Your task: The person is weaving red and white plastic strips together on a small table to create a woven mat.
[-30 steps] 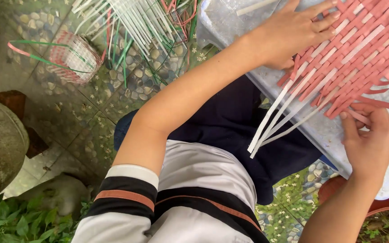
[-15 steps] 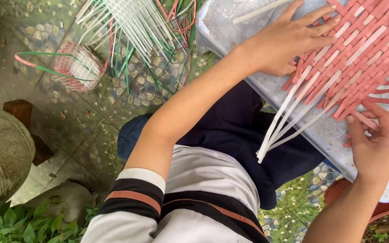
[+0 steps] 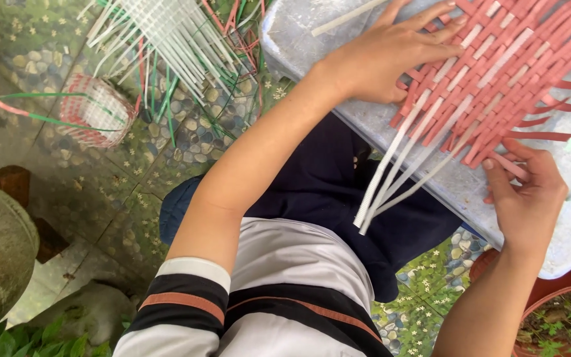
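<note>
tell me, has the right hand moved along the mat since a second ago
No: the right hand still pinches a pink strip at the mat edge; only the camera shifted.

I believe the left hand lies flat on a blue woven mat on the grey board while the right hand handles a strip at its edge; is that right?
Not quite: the mat is pink-red with some white strips woven in, not blue, as the head view shows. The rest holds: the left hand lies flat on it on the grey board, and the right hand handles a strip at its edge.

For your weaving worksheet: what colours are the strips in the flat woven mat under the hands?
Mostly salmon pink, with a few white strips, in the woven mat; the head view shows it.
</note>
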